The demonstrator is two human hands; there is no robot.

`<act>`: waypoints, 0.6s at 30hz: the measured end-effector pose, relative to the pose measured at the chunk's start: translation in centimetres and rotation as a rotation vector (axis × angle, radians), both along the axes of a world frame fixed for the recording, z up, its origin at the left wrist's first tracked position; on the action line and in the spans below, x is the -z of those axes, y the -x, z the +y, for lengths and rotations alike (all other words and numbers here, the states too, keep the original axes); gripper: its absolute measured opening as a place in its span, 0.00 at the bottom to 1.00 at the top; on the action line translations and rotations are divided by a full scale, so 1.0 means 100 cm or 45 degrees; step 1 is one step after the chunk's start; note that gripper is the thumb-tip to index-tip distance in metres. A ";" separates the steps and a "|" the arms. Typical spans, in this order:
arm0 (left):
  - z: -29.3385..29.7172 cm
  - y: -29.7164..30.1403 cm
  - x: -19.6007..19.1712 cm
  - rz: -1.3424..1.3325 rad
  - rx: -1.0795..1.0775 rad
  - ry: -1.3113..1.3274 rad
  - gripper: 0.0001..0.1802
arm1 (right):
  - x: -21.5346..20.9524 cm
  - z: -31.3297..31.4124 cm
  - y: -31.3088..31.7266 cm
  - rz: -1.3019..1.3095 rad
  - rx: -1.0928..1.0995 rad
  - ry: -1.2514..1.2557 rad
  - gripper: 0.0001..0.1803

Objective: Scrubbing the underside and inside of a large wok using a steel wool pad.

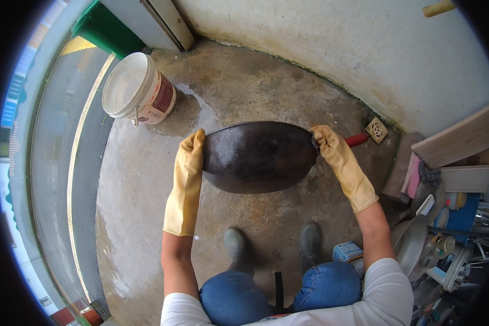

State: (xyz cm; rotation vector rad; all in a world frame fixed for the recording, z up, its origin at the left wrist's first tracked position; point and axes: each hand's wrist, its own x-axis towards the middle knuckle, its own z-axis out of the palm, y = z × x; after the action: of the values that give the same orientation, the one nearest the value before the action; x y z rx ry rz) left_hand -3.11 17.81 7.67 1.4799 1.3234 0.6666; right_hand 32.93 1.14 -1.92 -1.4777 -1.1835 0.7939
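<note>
A dark, wet-looking wok [261, 157] is held up in front of me, tilted on its side over the concrete floor. Its red handle [356, 140] sticks out to the right, beyond my right hand. My left hand [192, 149], in a long yellow rubber glove, is closed on the wok's left edge. In a matching glove, my right hand [327, 140] is closed at the right edge, beside the base of the handle. A small dark grey, rough-looking bit shows by its fingertips, perhaps a scourer; I cannot make it out for certain.
A white bucket [138, 89] stands at the far left, near a green bin [106, 30]. A floor drain [376, 130] lies by the wall. Boards [457, 136], a metal basin [407, 244] and crowded tools fill the right side. A blue-labelled container [346, 251] sits by my right boot.
</note>
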 end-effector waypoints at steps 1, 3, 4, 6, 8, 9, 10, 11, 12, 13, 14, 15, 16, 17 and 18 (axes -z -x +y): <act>0.002 -0.004 0.002 -0.002 0.007 0.003 0.27 | 0.005 -0.004 -0.003 -0.065 0.050 -0.106 0.11; 0.011 -0.003 0.005 0.061 0.020 -0.036 0.27 | -0.002 0.001 -0.007 -0.057 -0.018 -0.040 0.11; 0.015 -0.002 0.007 0.067 0.023 -0.039 0.27 | -0.007 0.003 -0.011 -0.055 -0.089 0.028 0.11; 0.023 0.000 0.012 -0.061 0.026 0.075 0.28 | -0.019 0.005 -0.008 -0.053 -0.151 0.092 0.11; 0.032 0.007 0.016 0.036 0.065 0.105 0.28 | -0.029 0.014 0.006 0.003 -0.002 -0.010 0.12; 0.035 0.007 0.014 0.132 0.100 0.143 0.28 | -0.035 0.019 0.009 0.001 0.003 -0.013 0.12; 0.035 0.004 0.015 0.131 0.103 0.140 0.28 | -0.042 0.027 0.010 -0.077 -0.004 -0.082 0.10; 0.030 -0.007 0.013 0.110 0.100 0.091 0.27 | -0.050 0.034 0.009 -0.160 -0.012 -0.143 0.09; 0.024 -0.015 0.008 0.093 0.094 0.043 0.27 | -0.065 0.043 0.010 -0.163 -0.012 -0.139 0.09; 0.019 -0.022 0.000 0.089 0.093 0.048 0.27 | -0.082 0.052 0.008 -0.190 -0.170 -0.170 0.07; 0.014 -0.031 -0.010 0.082 0.118 0.065 0.27 | -0.099 0.059 0.008 -0.222 -0.327 -0.202 0.06; 0.010 -0.035 -0.019 0.086 0.135 0.079 0.27 | -0.108 0.066 0.012 -0.221 -0.336 -0.204 0.06; 0.009 -0.039 -0.026 0.172 0.158 0.047 0.27 | -0.116 0.072 0.017 -0.242 -0.438 -0.129 0.07; 0.001 -0.049 -0.038 0.194 0.146 0.083 0.26 | -0.124 0.077 0.023 -0.265 -0.539 -0.052 0.08; -0.001 -0.051 -0.040 0.239 0.167 0.062 0.26 | -0.140 0.085 0.037 -0.565 -0.507 -0.116 0.06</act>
State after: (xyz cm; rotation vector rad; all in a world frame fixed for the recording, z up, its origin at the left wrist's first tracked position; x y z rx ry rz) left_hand 1.96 17.68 11.72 1.6046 1.3597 0.4164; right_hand 29.24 9.67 12.12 -1.3998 -1.8650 0.6755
